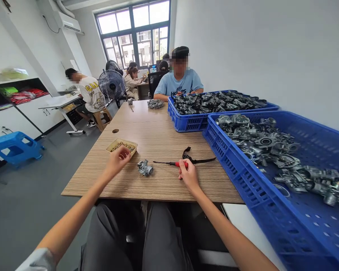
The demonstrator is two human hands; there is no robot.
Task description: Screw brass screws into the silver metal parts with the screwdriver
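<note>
My left hand (118,161) is at the near side of a small cream tray (110,144) of brass-coloured screws (124,144). Its fingers are curled together at the screws; whatever is between the fingertips is too small to make out. In my right hand (190,175) is a screwdriver (173,163) with a red handle, its dark shaft pointing left, level above the table. Between both hands a grey metal carburetor (145,168) lies on the table, touched by neither. Just beyond my right hand lies a black part with a long strap-like arm (205,160).
A blue crate (228,150) of metal carburetors stands close on the right. Behind it, another blue crate (186,122) holds black and silver parts. Across the wooden table (101,177) sits a person (178,81) near a pile of metal parts (155,104). A fan (112,83) stands beyond.
</note>
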